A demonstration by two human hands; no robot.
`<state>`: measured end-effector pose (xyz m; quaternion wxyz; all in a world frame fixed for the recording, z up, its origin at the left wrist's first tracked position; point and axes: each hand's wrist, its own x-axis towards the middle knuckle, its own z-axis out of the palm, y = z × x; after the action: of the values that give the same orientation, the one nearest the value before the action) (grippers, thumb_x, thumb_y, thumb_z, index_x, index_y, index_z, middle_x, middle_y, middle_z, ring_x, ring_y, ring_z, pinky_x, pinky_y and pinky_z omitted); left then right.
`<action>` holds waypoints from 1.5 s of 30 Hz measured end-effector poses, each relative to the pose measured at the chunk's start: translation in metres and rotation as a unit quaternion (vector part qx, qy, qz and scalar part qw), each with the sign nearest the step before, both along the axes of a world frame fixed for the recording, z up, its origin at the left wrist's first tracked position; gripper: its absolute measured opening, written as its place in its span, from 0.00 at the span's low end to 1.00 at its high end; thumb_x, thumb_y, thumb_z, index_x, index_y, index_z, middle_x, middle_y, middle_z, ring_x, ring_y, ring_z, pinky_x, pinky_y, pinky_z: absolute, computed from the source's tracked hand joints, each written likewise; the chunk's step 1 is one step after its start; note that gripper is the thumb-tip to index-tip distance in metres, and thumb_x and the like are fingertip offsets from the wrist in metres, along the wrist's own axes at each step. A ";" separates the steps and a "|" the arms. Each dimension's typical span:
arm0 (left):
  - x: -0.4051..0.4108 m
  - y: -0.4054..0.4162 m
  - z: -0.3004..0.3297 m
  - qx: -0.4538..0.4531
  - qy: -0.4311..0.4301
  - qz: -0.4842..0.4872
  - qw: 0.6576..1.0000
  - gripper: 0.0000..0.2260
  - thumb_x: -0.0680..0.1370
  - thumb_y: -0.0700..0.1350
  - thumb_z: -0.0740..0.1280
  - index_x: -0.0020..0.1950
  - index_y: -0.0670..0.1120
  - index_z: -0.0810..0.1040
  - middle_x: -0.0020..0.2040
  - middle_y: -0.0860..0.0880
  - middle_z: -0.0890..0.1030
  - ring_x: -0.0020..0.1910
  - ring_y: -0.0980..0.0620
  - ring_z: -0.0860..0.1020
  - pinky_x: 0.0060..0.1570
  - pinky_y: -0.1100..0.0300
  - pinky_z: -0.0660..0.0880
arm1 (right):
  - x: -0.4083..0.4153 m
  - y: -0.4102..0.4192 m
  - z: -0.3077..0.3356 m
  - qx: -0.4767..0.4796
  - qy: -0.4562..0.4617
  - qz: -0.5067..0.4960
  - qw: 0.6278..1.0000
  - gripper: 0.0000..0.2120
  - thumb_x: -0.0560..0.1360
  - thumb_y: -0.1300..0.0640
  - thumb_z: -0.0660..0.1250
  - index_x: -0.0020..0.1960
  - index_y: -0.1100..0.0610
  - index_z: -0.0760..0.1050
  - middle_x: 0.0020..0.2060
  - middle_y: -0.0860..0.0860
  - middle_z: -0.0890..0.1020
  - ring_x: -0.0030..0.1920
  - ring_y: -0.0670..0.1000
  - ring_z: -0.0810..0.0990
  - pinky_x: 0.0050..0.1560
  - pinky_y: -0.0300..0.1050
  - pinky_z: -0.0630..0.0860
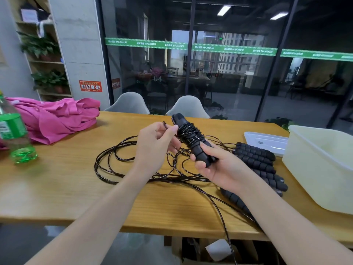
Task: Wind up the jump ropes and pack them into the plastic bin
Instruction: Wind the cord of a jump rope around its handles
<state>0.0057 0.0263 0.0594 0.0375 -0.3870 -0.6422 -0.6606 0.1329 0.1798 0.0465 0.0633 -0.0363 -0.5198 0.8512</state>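
My right hand (215, 167) grips the lower end of a pair of black jump rope handles (191, 138), held tilted above the wooden table (63, 180). Thin black cord is wound in many turns round their upper half. My left hand (154, 144) pinches the cord's loose end just left of the handles. More black cord (118, 161) lies in loose loops on the table below my hands, and one strand hangs over the front edge. Several other black foam handles (261, 161) lie to the right. The translucent plastic bin (322, 167) stands at the far right.
A white lid (267, 140) lies flat behind the bin. A crumpled pink garment (55, 117) sits at the table's back left, with a green plastic bottle (17, 134) beside it. Two grey chairs (188, 107) stand behind the table before a glass wall.
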 end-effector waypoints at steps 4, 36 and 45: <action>-0.014 0.008 -0.009 -0.064 0.129 0.055 0.988 0.08 0.83 0.49 0.66 0.47 0.47 0.77 0.50 0.50 0.76 0.51 0.52 0.75 0.50 0.59 0.75 | 0.001 -0.001 -0.014 -0.048 -0.010 0.022 0.999 0.24 0.81 0.58 0.66 0.76 0.54 0.70 0.44 0.60 0.77 0.35 0.50 0.74 0.30 0.37 0.72; 0.008 0.001 -0.023 -0.022 0.017 0.061 0.998 0.10 0.83 0.46 0.67 0.43 0.45 0.78 0.51 0.57 0.85 0.53 0.61 0.82 0.50 0.70 0.75 | -0.019 -0.014 -0.004 0.626 -0.102 -0.175 0.753 0.27 0.68 0.26 0.68 0.61 0.38 0.71 0.43 0.46 0.84 0.37 0.48 0.84 0.41 0.59 0.84; 0.035 -0.005 -0.006 0.199 -0.150 -0.062 0.966 0.09 0.84 0.37 0.65 0.53 0.43 0.64 0.49 0.39 0.87 0.49 0.41 0.87 0.52 0.51 0.83 | -0.020 -0.018 -0.006 0.573 -0.019 -0.282 0.769 0.21 0.74 0.33 0.68 0.61 0.41 0.71 0.40 0.47 0.84 0.35 0.50 0.83 0.38 0.60 0.82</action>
<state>0.0410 0.0213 0.0538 -0.0241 -0.3069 -0.4711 -0.8266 0.1133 0.1622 0.0404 0.2997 -0.1550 -0.8784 0.3385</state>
